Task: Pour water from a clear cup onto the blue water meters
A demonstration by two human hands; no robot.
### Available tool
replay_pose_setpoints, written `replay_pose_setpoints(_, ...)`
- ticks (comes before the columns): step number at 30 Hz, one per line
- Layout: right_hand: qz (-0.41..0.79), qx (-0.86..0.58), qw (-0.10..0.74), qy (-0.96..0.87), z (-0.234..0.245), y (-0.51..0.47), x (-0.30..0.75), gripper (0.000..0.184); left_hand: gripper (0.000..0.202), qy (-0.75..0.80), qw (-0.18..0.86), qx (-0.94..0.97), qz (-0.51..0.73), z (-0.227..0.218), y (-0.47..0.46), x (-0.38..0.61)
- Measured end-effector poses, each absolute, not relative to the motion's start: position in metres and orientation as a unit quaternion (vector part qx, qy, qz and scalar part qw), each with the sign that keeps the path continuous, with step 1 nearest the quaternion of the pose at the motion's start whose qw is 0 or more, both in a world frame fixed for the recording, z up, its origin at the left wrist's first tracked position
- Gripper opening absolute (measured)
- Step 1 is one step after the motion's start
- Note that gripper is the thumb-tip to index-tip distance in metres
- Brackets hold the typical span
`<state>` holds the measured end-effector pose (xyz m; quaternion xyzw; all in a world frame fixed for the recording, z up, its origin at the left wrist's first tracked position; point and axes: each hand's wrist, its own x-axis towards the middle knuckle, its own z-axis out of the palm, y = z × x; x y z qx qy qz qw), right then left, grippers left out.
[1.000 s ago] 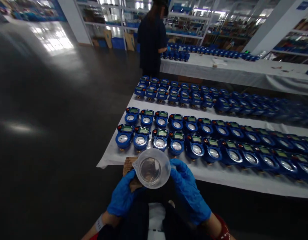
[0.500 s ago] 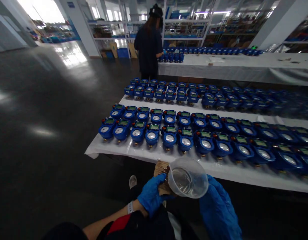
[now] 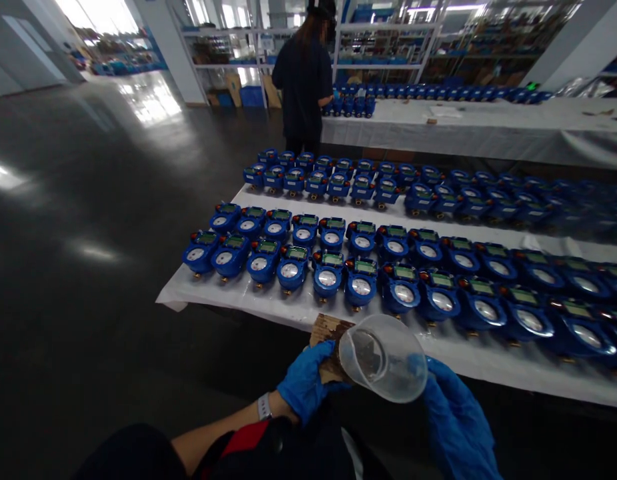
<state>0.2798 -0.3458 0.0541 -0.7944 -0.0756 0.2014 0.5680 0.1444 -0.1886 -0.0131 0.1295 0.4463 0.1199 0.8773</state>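
Note:
Both my hands wear blue gloves and sit low in front of me. My right hand (image 3: 455, 420) grips a clear plastic measuring cup (image 3: 385, 357), tilted with its mouth toward the left. My left hand (image 3: 305, 383) holds a small brown wooden block (image 3: 328, 333) right beside the cup's mouth. Just beyond them, rows of blue water meters (image 3: 328, 277) with round dials lie on a white-covered table (image 3: 268, 303).
More blue meters fill the table's far rows (image 3: 368, 187) and a second white table (image 3: 488, 130) behind. A person in dark clothes (image 3: 303, 80) stands at that far table. Dark shiny floor (image 3: 88, 213) spreads to the left; shelving lines the back.
The view has swung left, so the meters sit further right. The cup has tipped from facing up to lying on its side, and my hands have shifted right.

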Motion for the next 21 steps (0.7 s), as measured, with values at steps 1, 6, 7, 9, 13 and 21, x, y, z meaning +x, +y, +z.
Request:
replay_pose_setpoints(1,0.211,-0.791,0.568,-0.077,0.059,-0.342,0.284,0.052,0.025,0.445,0.878,0.128,0.121,-0.011,-0.187,0.150)
replay_pose_setpoints(6,0.264,-0.774,0.569,-0.081,0.088,-0.317,0.296,0.052,0.019,0.432,0.884,0.120,0.134,0.000,-0.173,0.178)
replay_pose_setpoints(7,0.265,-0.778,0.562,-0.091,0.091,-0.312,0.299,0.053,0.019,0.429,0.885,0.118,0.136,0.002,-0.170,0.184)
replay_pose_setpoints(9,0.260,-0.786,0.551,-0.103,0.092,-0.304,0.309,0.053,0.020,0.424,0.887,0.114,0.139,0.005,-0.163,0.193)
replay_pose_setpoints(13,0.271,-0.778,0.559,-0.093,0.087,-0.293,0.339,0.054,0.029,0.411,0.892,0.110,0.156,0.004,-0.149,0.205)
replay_pose_setpoints(21,0.230,-0.817,0.487,-0.205,0.128,-0.245,0.384,0.047,0.048,0.410,0.887,0.093,0.191,-0.010,-0.130,0.213)
